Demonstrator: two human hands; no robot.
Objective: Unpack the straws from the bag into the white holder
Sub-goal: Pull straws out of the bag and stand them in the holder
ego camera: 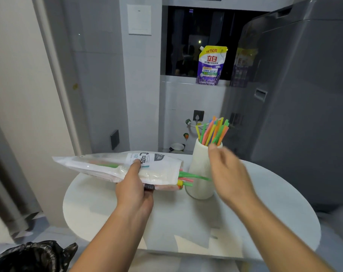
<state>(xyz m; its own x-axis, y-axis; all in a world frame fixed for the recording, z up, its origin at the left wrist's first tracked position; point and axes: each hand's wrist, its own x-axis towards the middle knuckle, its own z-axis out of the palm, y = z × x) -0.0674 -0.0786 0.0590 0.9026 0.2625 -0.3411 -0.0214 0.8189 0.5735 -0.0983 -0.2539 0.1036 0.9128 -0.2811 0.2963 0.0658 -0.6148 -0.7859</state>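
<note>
A round white surface (100,211) stands before a dark window (183,36). On the sill sits a purple detergent pouch (210,65) – upright, yellow-topped. A tall grey appliance (304,118) fills the right; a crumpled black plastic bag (33,256) lies at the lower left.

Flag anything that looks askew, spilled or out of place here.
Nothing spilled or damaged. The straws stand fanned in the white holder; a few more poke from the open end of the bag, which the left hand grips.
</note>
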